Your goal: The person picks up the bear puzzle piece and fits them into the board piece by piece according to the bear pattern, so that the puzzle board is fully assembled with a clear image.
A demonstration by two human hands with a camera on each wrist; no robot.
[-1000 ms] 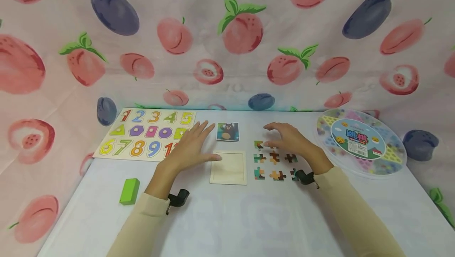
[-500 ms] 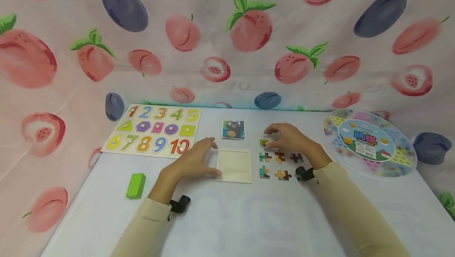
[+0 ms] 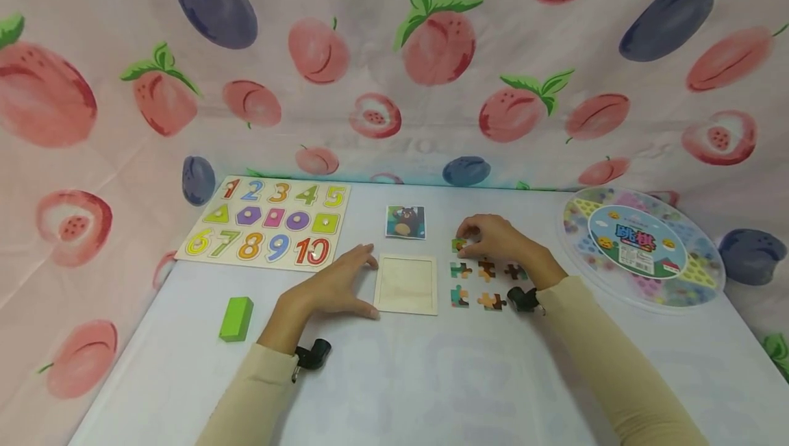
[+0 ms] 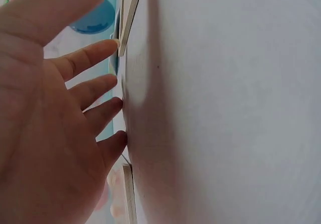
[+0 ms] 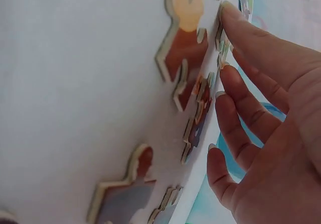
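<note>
My left hand (image 3: 329, 287) stands beside the left edge of a square wooden puzzle tray (image 3: 407, 284), fingers spread and thumb near its lower corner. In the left wrist view, the fingers of the left hand (image 4: 65, 118) are loosely bent and hold nothing. At the right, my right hand (image 3: 496, 237) has thumb and index finger around a green puzzle piece (image 3: 459, 245), seemingly pinching it, though the contact is partly hidden. Several other jigsaw pieces (image 3: 491, 301) lie in rows below; the hand covers part of the top row.
A bear picture card (image 3: 405, 222) lies behind the tray. To the left are a number-and-shape board (image 3: 265, 223) and a green block (image 3: 236, 319). A round Chinese checkers set (image 3: 641, 247) sits at the right, with a fruit-print cloth (image 3: 376, 42) behind.
My left hand has come down from over the number board to the tray's left side. The right hand's thumb and index finger have lowered and drawn together around the green puzzle piece.
</note>
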